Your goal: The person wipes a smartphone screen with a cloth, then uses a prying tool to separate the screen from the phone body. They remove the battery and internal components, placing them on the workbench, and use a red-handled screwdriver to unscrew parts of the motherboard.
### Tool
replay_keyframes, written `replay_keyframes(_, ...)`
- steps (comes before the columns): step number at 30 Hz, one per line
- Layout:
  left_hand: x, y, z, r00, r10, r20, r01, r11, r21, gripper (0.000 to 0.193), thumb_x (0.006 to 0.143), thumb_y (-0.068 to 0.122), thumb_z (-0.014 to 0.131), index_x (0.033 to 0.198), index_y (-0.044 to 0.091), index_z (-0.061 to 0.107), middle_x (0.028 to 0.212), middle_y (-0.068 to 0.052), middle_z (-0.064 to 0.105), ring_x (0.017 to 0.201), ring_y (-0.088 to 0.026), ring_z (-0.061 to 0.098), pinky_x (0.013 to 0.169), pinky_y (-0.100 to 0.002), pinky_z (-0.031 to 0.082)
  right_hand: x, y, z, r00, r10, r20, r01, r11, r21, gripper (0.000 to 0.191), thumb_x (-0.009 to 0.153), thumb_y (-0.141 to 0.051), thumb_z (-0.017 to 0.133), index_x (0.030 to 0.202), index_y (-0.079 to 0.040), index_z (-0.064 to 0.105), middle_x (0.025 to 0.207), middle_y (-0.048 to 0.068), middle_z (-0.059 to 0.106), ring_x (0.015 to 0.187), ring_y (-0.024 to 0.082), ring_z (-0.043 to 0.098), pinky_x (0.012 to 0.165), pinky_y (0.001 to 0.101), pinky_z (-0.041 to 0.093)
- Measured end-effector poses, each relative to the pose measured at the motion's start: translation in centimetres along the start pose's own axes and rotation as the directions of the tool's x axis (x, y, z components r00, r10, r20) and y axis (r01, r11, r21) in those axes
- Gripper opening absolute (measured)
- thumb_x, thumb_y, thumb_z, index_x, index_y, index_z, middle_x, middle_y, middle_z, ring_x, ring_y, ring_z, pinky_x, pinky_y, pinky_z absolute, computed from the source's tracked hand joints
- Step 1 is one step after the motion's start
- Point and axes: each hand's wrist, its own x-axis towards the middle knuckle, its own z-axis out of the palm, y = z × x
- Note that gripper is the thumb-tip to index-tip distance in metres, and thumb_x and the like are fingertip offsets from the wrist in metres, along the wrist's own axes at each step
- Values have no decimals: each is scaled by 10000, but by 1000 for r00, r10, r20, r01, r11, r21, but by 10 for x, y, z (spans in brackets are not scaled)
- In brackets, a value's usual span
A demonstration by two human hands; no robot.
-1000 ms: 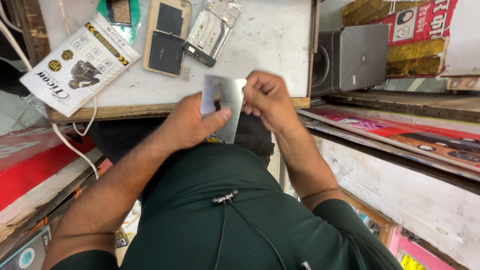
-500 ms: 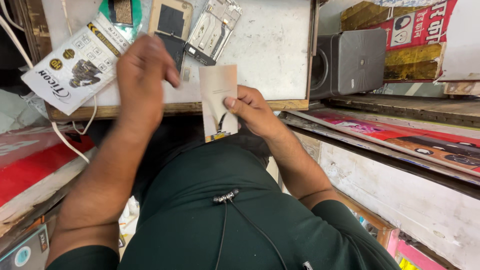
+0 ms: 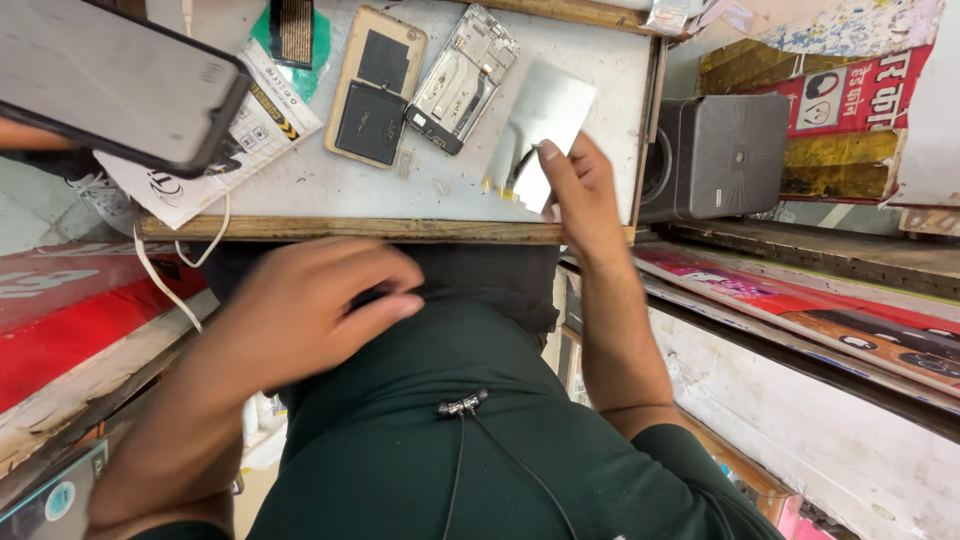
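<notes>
While the right hand (image 3: 585, 195) pinches a thin silvery metal plate (image 3: 540, 130) by its lower edge, tilting it above the worktable (image 3: 330, 185) at upper centre, the left hand (image 3: 310, 310) hangs loosely curled and empty over the lap. Beside the plate lie a gold phone back cover (image 3: 375, 85) and a bare phone frame (image 3: 460, 75), laid flat within reach; a dark phone (image 3: 110, 80) looms at the upper left.

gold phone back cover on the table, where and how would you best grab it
Probably the gold back cover by its two long side edges, coming down from above with thumb and fingers. It lies flat on the white tabletop. The metal phone frame crowds its right edge, so its lower half offers more room.
</notes>
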Motion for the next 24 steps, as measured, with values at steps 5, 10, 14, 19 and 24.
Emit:
replay_keyframes(5,-23,31,-83,948,194,-252,-42,863,503,379,856,147,867,1157,7,684,1137,-145,678,1126,-344,648,948,-448,552,24,-14,-24,998,3,-60,-30,893,-448,247,1043,-169,661,1200,18,625,696,29,684,537,72,605,489,222,450)
replay_keyframes(10,19,-9,-96,995,-24,-98,97,500,861,851,633,340,912,1416,120,664,1388,-115,622,1394,-318,472,1093,-491,455,29,-14,-21,986,-15,-166,-93,776,-624,212,1008,-193,693,1106,-9,658,619,40,678,482,67,588,461,246,421)
replay_keyframes(14,65,-53,-90,991,-136,15,35,355,934,1092,484,517,891,1504,265,594,1440,-16,599,1461,-279,412,1147,-571,340,27,-15,-18,977,-73,-199,-64,793,-606,181,1008,-198,697,1049,-22,681,591,13,648,473,58,566,455,237,408)
replay_keyframes(19,83,-76,-92,954,-272,124,8,435,900,1096,480,482,928,1500,272,587,1372,1,649,1357,-234,532,1127,-587,337,20,-17,-23,976,-106,-191,4,882,-471,156,1023,-170,681,1051,-16,680,642,-20,660,524,25,569,485,215,435)
replay_keyframes(24,105,-47,-84,995,-78,63,-18,482,876,1105,482,579,890,1442,104,619,1246,-129,680,1132,-325,675,914,-442,553,15,-20,-25,976,-122,-180,24,883,-469,160,1020,-168,676,1085,-22,672,635,-28,625,520,17,556,480,210,421)
